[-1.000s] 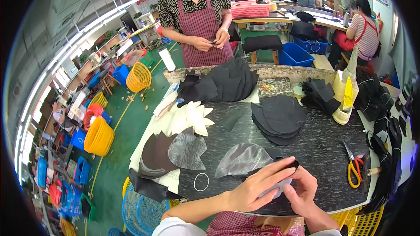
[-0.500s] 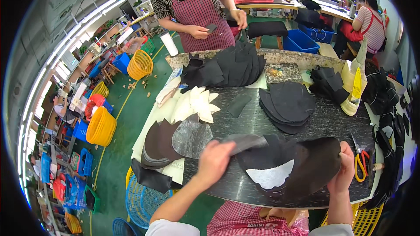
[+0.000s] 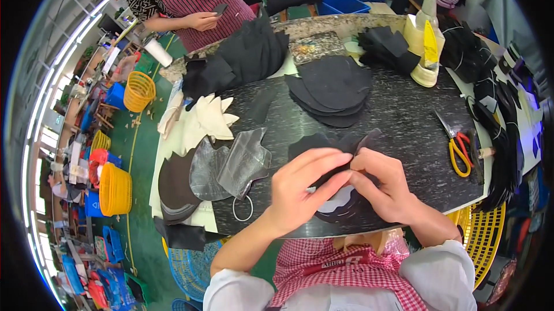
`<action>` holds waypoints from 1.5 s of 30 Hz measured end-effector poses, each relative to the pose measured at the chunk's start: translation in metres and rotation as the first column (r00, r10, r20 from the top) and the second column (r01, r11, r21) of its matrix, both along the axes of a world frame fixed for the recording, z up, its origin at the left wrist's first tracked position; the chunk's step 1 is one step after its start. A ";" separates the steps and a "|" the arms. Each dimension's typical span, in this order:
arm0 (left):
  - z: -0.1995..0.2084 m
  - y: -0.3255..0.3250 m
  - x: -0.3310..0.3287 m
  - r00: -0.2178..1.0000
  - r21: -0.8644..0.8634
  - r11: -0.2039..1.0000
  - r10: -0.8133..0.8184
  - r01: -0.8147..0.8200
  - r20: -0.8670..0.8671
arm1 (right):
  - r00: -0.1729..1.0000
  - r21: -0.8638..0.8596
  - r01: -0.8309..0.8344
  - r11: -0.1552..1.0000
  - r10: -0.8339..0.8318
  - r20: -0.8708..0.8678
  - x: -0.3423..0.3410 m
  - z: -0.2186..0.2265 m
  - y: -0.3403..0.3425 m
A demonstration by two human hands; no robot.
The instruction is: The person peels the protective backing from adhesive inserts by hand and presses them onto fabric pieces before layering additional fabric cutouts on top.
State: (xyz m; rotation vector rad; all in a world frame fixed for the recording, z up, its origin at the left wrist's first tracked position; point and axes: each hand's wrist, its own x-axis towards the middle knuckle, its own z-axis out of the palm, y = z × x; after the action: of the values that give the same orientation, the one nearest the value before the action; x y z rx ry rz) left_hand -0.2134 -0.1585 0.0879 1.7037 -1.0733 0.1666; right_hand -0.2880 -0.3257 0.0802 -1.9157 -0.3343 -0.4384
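Note:
In front of me, near the table's front edge, my left hand (image 3: 311, 187) and my right hand (image 3: 381, 187) meet with fingertips pinched together. Between them they grip a thin black cut piece (image 3: 368, 140), mostly covered by my fingers. Below the hands shows a black piece with a white patch (image 3: 337, 202), lying on the dark tabletop. To the left rests a stack of dark brown cut pieces (image 3: 175, 181), overlapped by two shiny grey pieces (image 3: 247, 158). A thin white loop (image 3: 243, 208) lies beside them.
A stack of rounded black pieces (image 3: 334, 86) sits farther back, near a black pile (image 3: 248, 51) and fanned cream pieces (image 3: 210, 116). Orange-handled scissors (image 3: 459, 149) lie right, below a cream-wrapped bottle (image 3: 427, 51). Across the table stands a person in a striped apron (image 3: 199, 2).
My hands have come together at the middle, from wide apart. A shiny grey piece from my left hand now lies on the left stack. The view has shifted, and the person opposite appears farther left.

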 end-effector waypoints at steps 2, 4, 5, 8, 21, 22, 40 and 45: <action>-0.004 -0.009 0.006 0.999 -0.027 0.999 -0.048 0.047 -0.025 | 0.998 -0.006 0.041 0.999 -0.041 0.037 -0.002 -0.007 -0.001; -0.001 -0.010 0.010 0.987 0.005 0.990 -0.142 0.143 -0.072 | 0.998 -0.040 0.066 0.997 -0.065 0.026 -0.007 -0.008 -0.006; -0.001 -0.013 0.011 0.986 0.002 0.988 -0.154 0.155 -0.070 | 0.997 -0.044 0.078 0.996 -0.077 0.028 -0.008 -0.008 -0.007; -0.001 -0.020 0.008 0.991 0.043 0.991 -0.126 0.128 -0.040 | 0.987 -0.013 0.147 0.989 -0.145 0.069 -0.009 -0.014 -0.008; -0.026 -0.029 0.002 0.547 -0.548 0.835 -0.435 -0.054 -0.716 | 0.979 0.149 0.184 0.972 -0.195 0.061 -0.008 -0.022 -0.019; -0.024 -0.028 -0.004 0.738 -0.374 0.925 -0.293 0.059 -0.608 | 0.970 0.070 0.214 0.974 -0.220 0.104 -0.006 -0.020 -0.017; -0.025 -0.037 -0.013 0.874 -0.161 0.971 -0.228 0.174 -0.429 | 0.944 0.069 0.274 0.959 -0.282 0.170 -0.001 -0.026 -0.003; -0.022 -0.037 -0.017 0.833 -0.176 0.982 -0.147 0.061 -0.534 | 0.944 0.080 0.323 0.943 -0.327 0.037 -0.005 -0.026 -0.009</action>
State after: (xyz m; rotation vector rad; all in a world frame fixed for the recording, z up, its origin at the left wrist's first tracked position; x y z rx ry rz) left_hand -0.2304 -0.1956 0.0663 1.4212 -0.6968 -0.2929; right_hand -0.2928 -0.3346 0.0539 -1.8954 -0.0296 -0.7085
